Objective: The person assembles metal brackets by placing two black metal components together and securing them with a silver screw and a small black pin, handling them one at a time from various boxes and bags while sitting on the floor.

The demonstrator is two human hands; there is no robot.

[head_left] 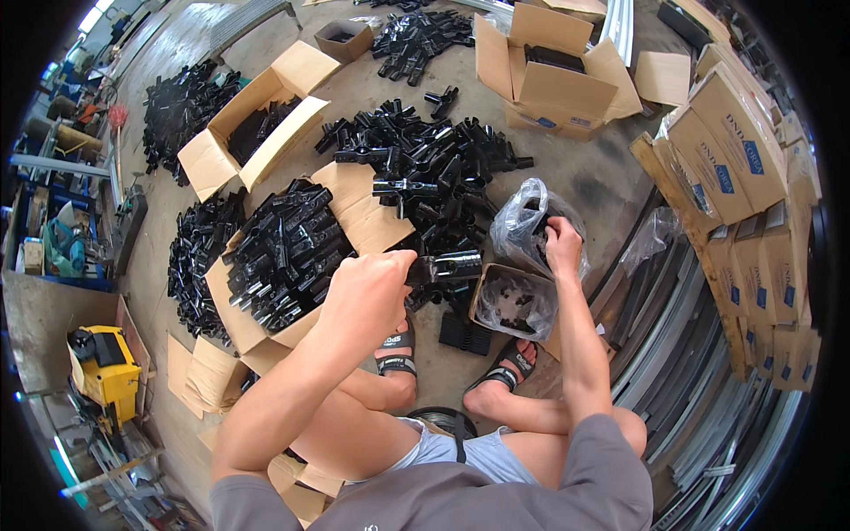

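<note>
My left hand (370,279) is closed round one end of a glossy black tube fitting (456,265), whose tubular end points right. My right hand (563,246) is at the mouth of a clear plastic bag (512,223), fingers bent together over dark contents. Whether a piece is pinched there is hidden. Just below the bag stands a small cardboard box (479,320) lined with plastic, with small black parts (512,301) inside. Beyond my left hand lies a heap of black tube fittings (443,168). An open carton (226,296) full of similar fittings is left of that hand.
More black fittings lie in piles (186,115) on the floor. Open cartons stand at the far left (288,88) and far right (558,93). Long metal profiles (682,380) and stacked cartons (735,168) line the right side. A yellow machine (111,372) stands at left.
</note>
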